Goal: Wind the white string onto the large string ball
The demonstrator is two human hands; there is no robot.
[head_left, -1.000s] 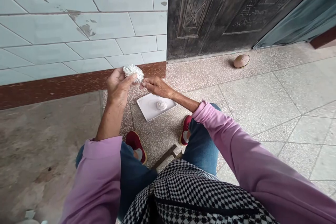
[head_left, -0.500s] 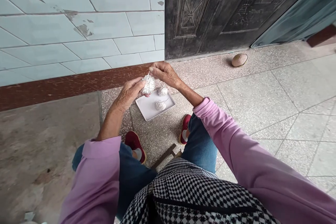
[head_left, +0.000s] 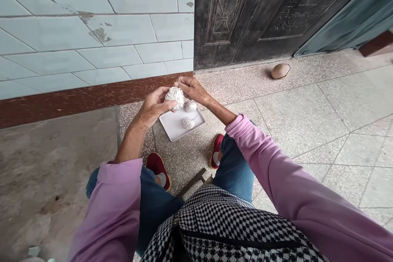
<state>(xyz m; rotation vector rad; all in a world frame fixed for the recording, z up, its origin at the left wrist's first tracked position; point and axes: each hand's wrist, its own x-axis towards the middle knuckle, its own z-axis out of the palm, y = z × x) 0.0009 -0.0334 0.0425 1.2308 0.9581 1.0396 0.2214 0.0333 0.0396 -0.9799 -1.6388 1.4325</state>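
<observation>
My left hand (head_left: 155, 107) is closed round a white, ruffled ball of looped yarn (head_left: 175, 96), thumb across its front and fingers behind. At the upper edge of that ball, my right hand (head_left: 190, 89) pinches the yarn between thumb and fingertips; the exact strand is hard to make out. Below both hands a shallow white tray (head_left: 172, 130) lies on the floor. Two smaller white yarn balls rest on it: one (head_left: 188, 122) near the middle with a thin dark needle-like piece sticking out, the other (head_left: 190, 106) at the far right edge.
A tiled wall (head_left: 113, 28) with a brown skirting (head_left: 92, 95) rises beyond the tray, beside a dark carved door (head_left: 242, 12). A rounded tan object (head_left: 280, 71) lies by the door. Red shoes (head_left: 158, 168) and a wooden piece (head_left: 193, 182) are on the floor close to me.
My left hand has turned the yarn ball so its looped face shows more, and the thumb has shifted lower across it. My right hand has come down closer to the ball.
</observation>
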